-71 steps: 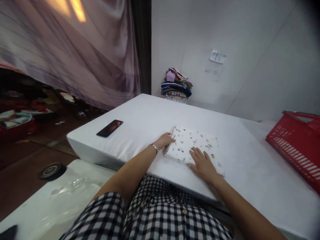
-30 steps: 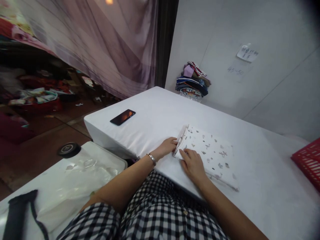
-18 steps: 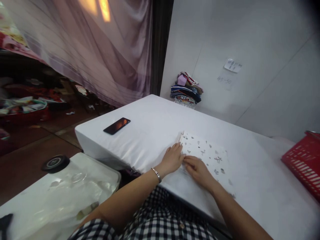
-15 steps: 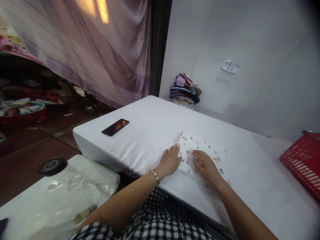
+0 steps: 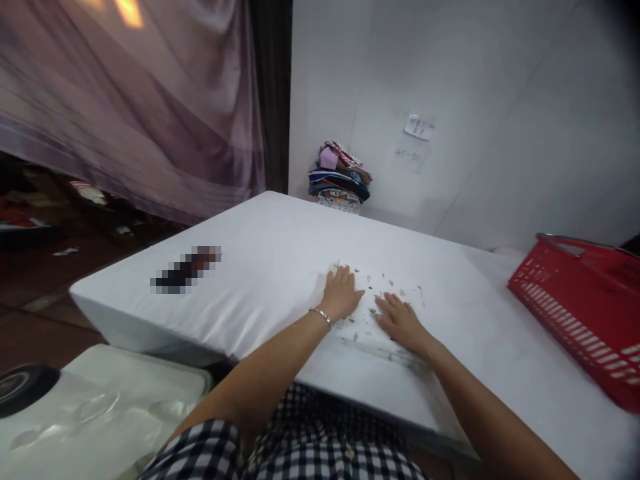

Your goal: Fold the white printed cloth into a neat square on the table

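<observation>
A folded white cloth (image 5: 385, 283) with a small scattered print lies flat on the white-covered table (image 5: 265, 250). My left hand (image 5: 341, 293), with a bracelet at its wrist, rests palm down on the left part of the cloth, fingers stretched forward. On the cloth's right part lies my right hand (image 5: 400, 321), also palm down with fingers spread. Neither hand grips anything. The parts of the cloth under both palms are hidden. Along its near side runs a faint, shiny edge that I cannot make out well.
A red plastic basket (image 5: 575, 313) stands at the table's right. Folded clothes (image 5: 340, 177) are stacked at the back by the wall. A pixelated dark object (image 5: 185, 270) lies at the left. Lower left is a white surface (image 5: 135, 380) with a black round object (image 5: 25, 389).
The view has swung to the right, showing more of the basket. My left hand now lies over the cloth's left edge, and my right hand has flattened from a looser curl.
</observation>
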`<state>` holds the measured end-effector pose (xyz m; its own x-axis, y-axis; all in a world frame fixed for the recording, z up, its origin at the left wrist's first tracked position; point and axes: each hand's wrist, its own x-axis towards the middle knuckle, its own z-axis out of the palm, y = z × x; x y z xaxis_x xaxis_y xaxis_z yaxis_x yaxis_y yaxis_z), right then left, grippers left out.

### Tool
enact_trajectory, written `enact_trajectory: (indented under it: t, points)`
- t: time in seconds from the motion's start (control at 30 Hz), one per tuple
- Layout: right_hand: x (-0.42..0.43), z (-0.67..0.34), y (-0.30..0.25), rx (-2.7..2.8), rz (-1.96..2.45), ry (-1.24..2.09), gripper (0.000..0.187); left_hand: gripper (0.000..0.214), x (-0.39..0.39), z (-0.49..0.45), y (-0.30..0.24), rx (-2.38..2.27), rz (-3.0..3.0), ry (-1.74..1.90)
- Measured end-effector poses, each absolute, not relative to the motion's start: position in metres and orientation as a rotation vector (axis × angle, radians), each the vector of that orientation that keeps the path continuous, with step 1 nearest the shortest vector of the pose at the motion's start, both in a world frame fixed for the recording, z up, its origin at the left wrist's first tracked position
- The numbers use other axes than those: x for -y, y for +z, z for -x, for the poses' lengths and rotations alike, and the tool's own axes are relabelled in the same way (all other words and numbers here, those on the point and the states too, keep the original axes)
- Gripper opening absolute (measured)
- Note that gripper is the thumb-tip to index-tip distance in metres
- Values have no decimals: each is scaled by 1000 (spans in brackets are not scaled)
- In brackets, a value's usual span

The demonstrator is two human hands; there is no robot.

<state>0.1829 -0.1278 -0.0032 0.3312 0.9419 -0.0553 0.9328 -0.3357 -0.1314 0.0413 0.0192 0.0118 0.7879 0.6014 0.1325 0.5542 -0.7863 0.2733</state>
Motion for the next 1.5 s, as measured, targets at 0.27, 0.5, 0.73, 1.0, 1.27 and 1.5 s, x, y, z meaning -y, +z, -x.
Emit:
enact_trajectory:
  t: [0.27, 0.5, 0.73, 1.0, 1.27, 1.5]
  points:
    - [129, -227, -16, 1462, 2636, 86, 65, 69, -40, -40, -19, -914, -2730, 260]
    - [130, -228, -23, 1447, 2604, 119, 66, 68, -38, -39, -14, -918, -2689, 176]
    - [110, -234, -5, 1349, 2659, 151, 62, 65, -36, -46, 2, -937, -2675, 146]
    - [87, -241, -12, 1405, 2662, 103, 67, 71, -57, -68, -1, -952, -2713, 212]
    - [89, -244, -19, 1394, 2632, 83, 66, 75, -62, -62, -14, -965, -2624, 174]
    - [111, -239, -1, 1291, 2565, 215, 62, 70, -61, -60, -1, -939, -2571, 170]
